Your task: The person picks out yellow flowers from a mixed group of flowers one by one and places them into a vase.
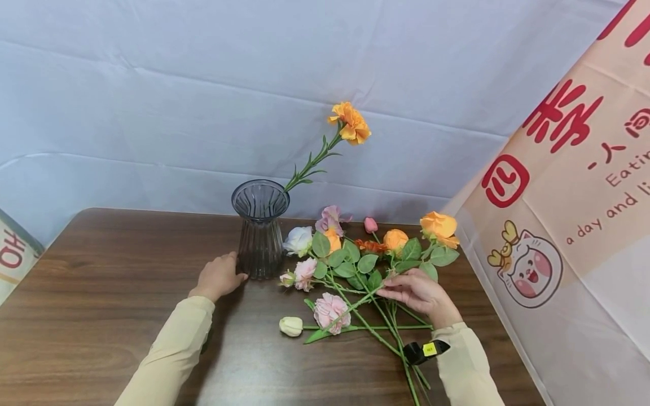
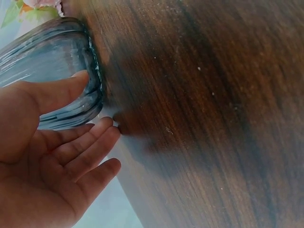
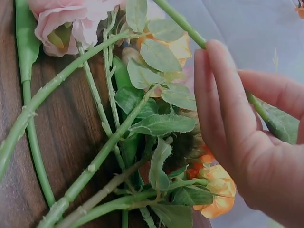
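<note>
A ribbed smoky-glass vase [image 1: 260, 248] stands upright near the table's back edge, with an orange carnation [image 1: 350, 124] leaning out to the right. Beside its base is my left hand [image 1: 218, 276]; the thumb and relaxed fingers lie either side of the lower left edge. In the left wrist view the fingers [image 2: 92, 152] look nearly straight; firm contact with the glass cannot be told. My right hand [image 1: 417, 293] pinches a green flower stem [image 3: 183, 23] between thumb and fingers. That stem appears to lead to the orange rose [image 1: 439, 226] at the right.
Artificial flowers lie in a crossed heap right of the vase: a white rose [image 1: 298, 241], pink blooms [image 1: 332, 312], a cream tulip [image 1: 291, 326], a pink tulip [image 1: 370, 225]. Pale cloth [image 1: 203, 113] hangs behind the wooden table [image 1: 101, 293]; a printed banner [image 1: 574, 225] stands right.
</note>
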Demonstrator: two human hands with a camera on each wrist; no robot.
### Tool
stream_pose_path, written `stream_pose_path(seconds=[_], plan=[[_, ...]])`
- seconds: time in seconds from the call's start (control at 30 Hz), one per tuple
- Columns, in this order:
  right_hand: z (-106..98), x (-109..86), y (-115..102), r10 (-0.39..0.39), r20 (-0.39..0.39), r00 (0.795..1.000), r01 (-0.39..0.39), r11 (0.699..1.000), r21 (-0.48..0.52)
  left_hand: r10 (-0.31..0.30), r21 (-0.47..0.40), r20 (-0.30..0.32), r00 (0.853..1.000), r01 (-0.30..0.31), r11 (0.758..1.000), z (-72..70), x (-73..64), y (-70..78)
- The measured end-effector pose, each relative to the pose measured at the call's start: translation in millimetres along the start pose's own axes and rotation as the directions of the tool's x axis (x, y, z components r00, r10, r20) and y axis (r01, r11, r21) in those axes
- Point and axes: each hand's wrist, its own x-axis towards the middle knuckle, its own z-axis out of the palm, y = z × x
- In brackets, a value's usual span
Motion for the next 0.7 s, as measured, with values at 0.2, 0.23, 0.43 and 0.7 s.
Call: stream_pose_path(seconds=[0.2, 0.23, 0.43, 0.7], plan=[[4, -0.3, -1, 0.007, -0.033, 0.999, -0.005, 0.998, 0.062, -0.006, -0.002, 0.003, 1.0, 0.006, 1.0, 0.7, 0.1, -0.3], [4, -0.1, -1, 0.007, -0.036, 0.999, -0.004, 0.998, 0.07, -0.006, -0.001, 0.003, 1.0, 0.006, 1.0, 0.8, 0.3, -0.4], [7, 1.2, -1, -0.018, -0.032, 0.999, 0.022, 0.993, 0.118, -0.001, 0.009, -0.012, 1.0, 0.001, 1.0, 1.1, 0.8, 0.0], [16, 0.9, -6, -0.043, -0.048, 0.998, 0.049, 0.99, 0.131, -0.002, 0.011, -0.014, 1.0, 0.002, 1.0, 0.7, 0.2, 1.2]])
